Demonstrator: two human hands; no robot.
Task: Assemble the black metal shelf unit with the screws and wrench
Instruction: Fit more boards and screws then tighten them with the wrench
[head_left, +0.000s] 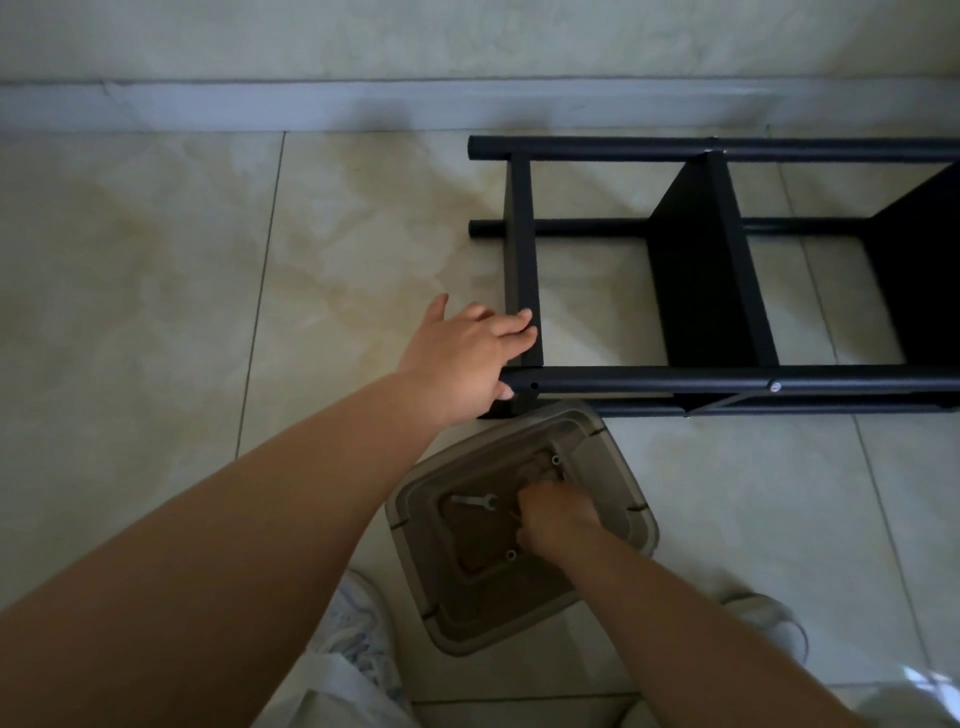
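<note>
The black metal shelf unit (717, 270) lies on its side on the tiled floor, at upper right. My left hand (470, 353) grips its near-left corner, fingers over the flat crossbar and thumb under the round tube. A clear plastic bin (431, 587) sits just below that corner. Inside it lies a small silver wrench (475, 502), with loose screws (511, 555) nearby. My right hand (553, 517) reaches into the bin with curled fingers, right of the wrench; what it holds is hidden. A screw head (775, 386) shows on the front tube.
A grey baseboard and wall (363, 104) run behind the shelf. My white shoes (358, 629) stand on either side of the bin. Open floor tiles (208, 270) spread to the left.
</note>
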